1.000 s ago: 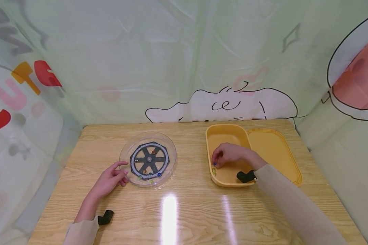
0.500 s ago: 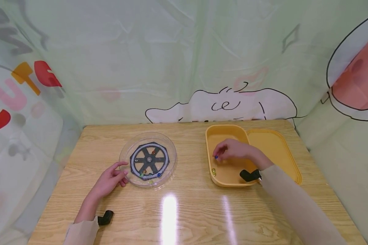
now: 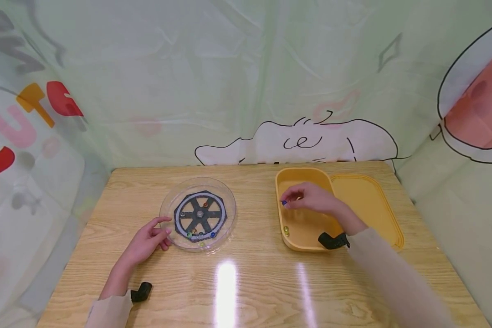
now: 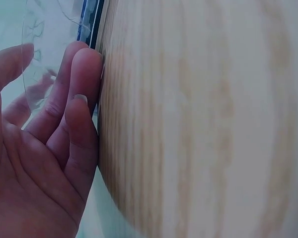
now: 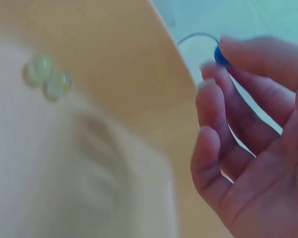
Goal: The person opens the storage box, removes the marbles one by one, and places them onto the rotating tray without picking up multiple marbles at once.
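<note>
A small blue marble (image 3: 284, 202) is pinched between the thumb and fingertips of my right hand (image 3: 311, 198); the marble (image 5: 220, 56) also shows in the right wrist view. That hand is over the left wall of a yellow-orange plastic box (image 3: 311, 247). Yellow-green marbles (image 3: 286, 230) lie inside the box near its front left side. My left hand (image 3: 143, 243) rests at the left edge of a clear round dish (image 3: 231, 200), its fingers touching the rim. Inside the dish, several coloured marbles lie on a dark wheel-shaped pattern (image 3: 201, 213).
To the right of the box lies a yellow-orange lid (image 3: 361, 200), flat on the wooden table (image 3: 262, 282). A printed curtain (image 3: 229, 91) stands along the table's back edge. Black wrist devices (image 3: 141, 292) stick out at both sleeves.
My right hand has risen from the bottom of the box and moved back and slightly left to its left wall, carrying the blue marble. The left hand has stayed at the dish.
</note>
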`<move>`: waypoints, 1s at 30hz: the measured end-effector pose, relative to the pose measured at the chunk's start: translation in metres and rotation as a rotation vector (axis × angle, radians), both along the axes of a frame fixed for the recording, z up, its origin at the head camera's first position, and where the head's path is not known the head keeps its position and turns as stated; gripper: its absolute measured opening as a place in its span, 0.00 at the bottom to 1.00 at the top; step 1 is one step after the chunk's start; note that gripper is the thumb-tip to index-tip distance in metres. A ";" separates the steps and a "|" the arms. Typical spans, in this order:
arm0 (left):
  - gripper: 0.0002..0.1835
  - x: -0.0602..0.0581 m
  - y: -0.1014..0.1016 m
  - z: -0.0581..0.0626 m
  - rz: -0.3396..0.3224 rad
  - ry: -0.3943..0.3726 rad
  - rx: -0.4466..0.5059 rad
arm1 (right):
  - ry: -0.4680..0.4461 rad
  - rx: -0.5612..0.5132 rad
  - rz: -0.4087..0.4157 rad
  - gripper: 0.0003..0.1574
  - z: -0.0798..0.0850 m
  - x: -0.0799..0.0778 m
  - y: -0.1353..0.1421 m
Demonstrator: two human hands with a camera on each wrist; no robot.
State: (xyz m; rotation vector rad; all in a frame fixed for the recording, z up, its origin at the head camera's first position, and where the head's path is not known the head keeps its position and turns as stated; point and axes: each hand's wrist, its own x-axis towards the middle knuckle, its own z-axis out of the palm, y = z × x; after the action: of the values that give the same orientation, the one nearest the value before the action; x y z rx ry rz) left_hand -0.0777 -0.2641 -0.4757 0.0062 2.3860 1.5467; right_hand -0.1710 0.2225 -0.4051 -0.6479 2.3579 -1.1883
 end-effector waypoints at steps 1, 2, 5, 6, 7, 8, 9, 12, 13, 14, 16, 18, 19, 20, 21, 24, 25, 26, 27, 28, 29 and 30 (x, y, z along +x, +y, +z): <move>0.22 0.000 0.000 0.000 0.001 -0.002 -0.003 | 0.021 0.010 -0.015 0.12 0.001 0.002 -0.003; 0.22 0.000 0.001 0.001 0.003 -0.004 -0.004 | 0.038 0.017 -0.029 0.12 0.002 0.004 -0.006; 0.22 0.000 0.002 0.003 -0.004 0.000 0.006 | 0.087 0.018 -0.051 0.12 0.002 0.008 -0.016; 0.22 0.001 0.004 0.007 -0.005 -0.003 0.010 | 0.103 0.017 -0.051 0.12 0.001 0.009 -0.019; 0.22 0.002 0.005 0.011 -0.009 -0.003 0.015 | 0.119 0.012 -0.050 0.12 0.000 0.010 -0.023; 0.22 0.003 0.007 0.016 -0.013 -0.003 0.019 | 0.135 0.007 -0.048 0.11 0.000 0.011 -0.027; 0.22 0.004 0.008 0.020 -0.020 0.001 0.025 | 0.154 0.002 -0.045 0.11 -0.001 0.012 -0.030; 0.22 0.004 0.010 0.021 -0.018 -0.007 0.026 | 0.211 0.006 -0.043 0.10 -0.002 0.015 -0.041; 0.22 0.003 0.008 0.018 -0.019 -0.004 0.021 | 0.226 0.008 -0.046 0.09 -0.001 0.017 -0.045; 0.22 0.003 0.007 0.014 -0.018 -0.002 0.016 | 0.238 0.014 -0.050 0.09 0.000 0.018 -0.049; 0.22 0.002 0.004 0.007 -0.010 -0.002 0.007 | 0.258 0.020 -0.051 0.08 0.001 0.019 -0.058; 0.23 0.002 0.003 0.005 -0.013 0.008 -0.005 | 0.261 0.028 -0.055 0.08 0.003 0.020 -0.066; 0.23 0.002 0.002 0.005 -0.011 0.011 -0.006 | 0.261 0.030 -0.054 0.08 0.004 0.020 -0.071; 0.23 0.002 0.002 0.004 -0.008 0.014 -0.003 | 0.262 0.033 -0.050 0.08 0.004 0.020 -0.075; 0.23 0.002 0.001 0.004 -0.009 0.019 0.000 | 0.262 0.037 -0.047 0.08 0.005 0.020 -0.079; 0.23 0.002 0.001 0.003 -0.012 0.026 0.007 | 0.255 0.032 -0.043 0.08 0.005 0.020 -0.092; 0.23 0.002 0.001 0.003 -0.013 0.025 0.009 | 0.255 0.028 -0.043 0.08 0.006 0.019 -0.096; 0.23 0.002 0.001 0.002 -0.012 0.023 0.012 | 0.256 0.030 -0.043 0.08 0.006 0.019 -0.099; 0.22 0.002 0.001 0.002 -0.015 0.021 0.013 | 0.254 0.026 -0.045 0.08 0.006 0.018 -0.103; 0.22 0.002 0.000 0.001 -0.011 0.016 0.014 | 0.251 0.019 -0.042 0.08 0.006 0.018 -0.106; 0.23 0.002 0.000 0.001 -0.013 0.011 0.014 | 0.250 0.018 -0.039 0.09 0.006 0.018 -0.110; 0.23 0.002 0.000 0.001 -0.010 0.007 0.017 | 0.248 0.018 -0.037 0.10 0.005 0.017 -0.113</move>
State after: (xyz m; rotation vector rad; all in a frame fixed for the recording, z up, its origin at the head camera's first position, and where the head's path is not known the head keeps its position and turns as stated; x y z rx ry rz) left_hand -0.0754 -0.2642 -0.4748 0.0268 2.3746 1.5651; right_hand -0.1535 0.1098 -0.3997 -0.7894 2.5906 -1.1592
